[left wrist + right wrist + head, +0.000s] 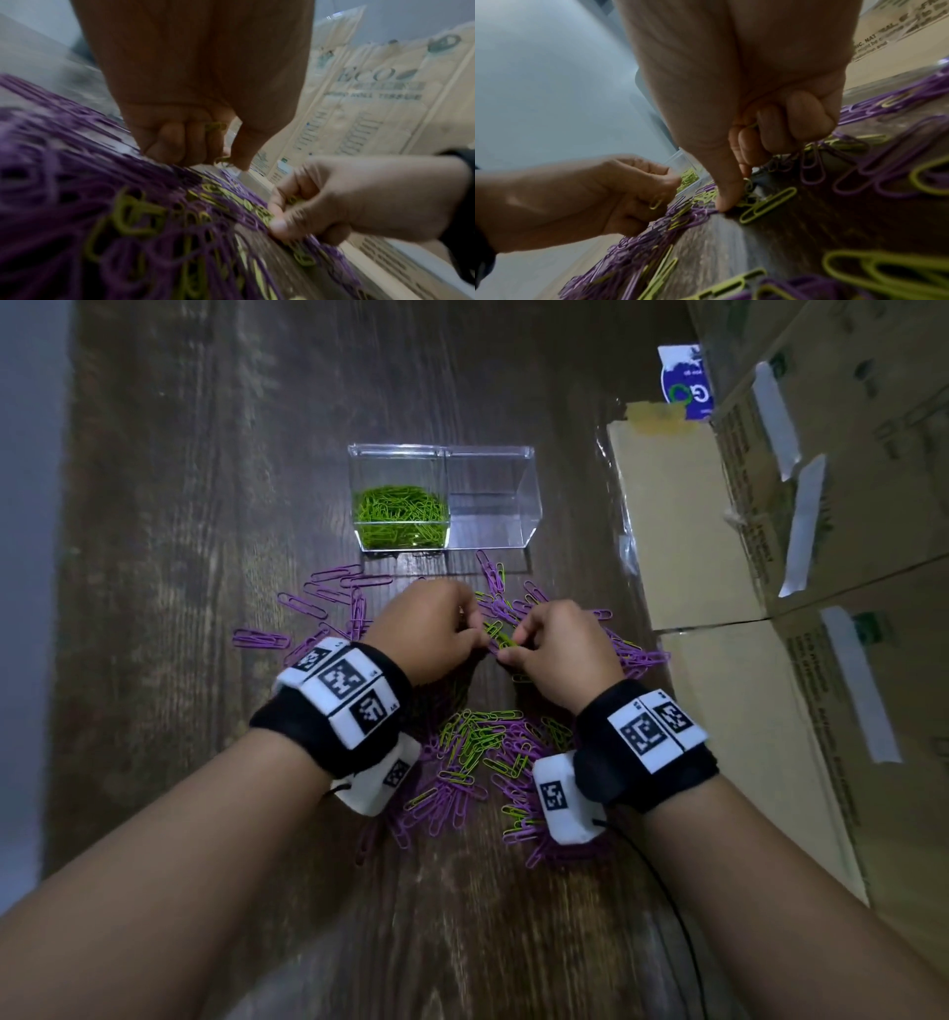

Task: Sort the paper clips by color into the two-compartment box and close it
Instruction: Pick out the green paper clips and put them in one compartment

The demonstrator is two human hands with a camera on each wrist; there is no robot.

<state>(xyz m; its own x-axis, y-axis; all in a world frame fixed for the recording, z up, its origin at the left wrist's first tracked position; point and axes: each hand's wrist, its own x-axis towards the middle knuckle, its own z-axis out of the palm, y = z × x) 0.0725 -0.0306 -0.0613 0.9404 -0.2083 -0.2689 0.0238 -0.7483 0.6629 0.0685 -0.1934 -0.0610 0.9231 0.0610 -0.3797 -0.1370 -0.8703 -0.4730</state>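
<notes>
The dark wood-grain table (205,557) carries everything, with taped cardboard cartons (770,531) stacked well off to the side of the right hand. Just beyond both hands stands the clear two-compartment box (531,495), lid off and not in view; the compartment on the left-hand side holds a heap of green clips (400,513), while the one beyond the right hand looks empty. Around and beneath the hands spreads the mixed pile of paper clips (477,752), mostly purple with green ones scattered through it. The left hand (426,634) has its fingers curled, with a few green clips tucked into them. The right hand (560,652) is likewise curled on green clips, its thumb pressing down at the pile. The step in hand seems to be gathering the remaining green clips. Next, the hands would need to carry them forward and release them over the green side, keeping purple strays out.
</notes>
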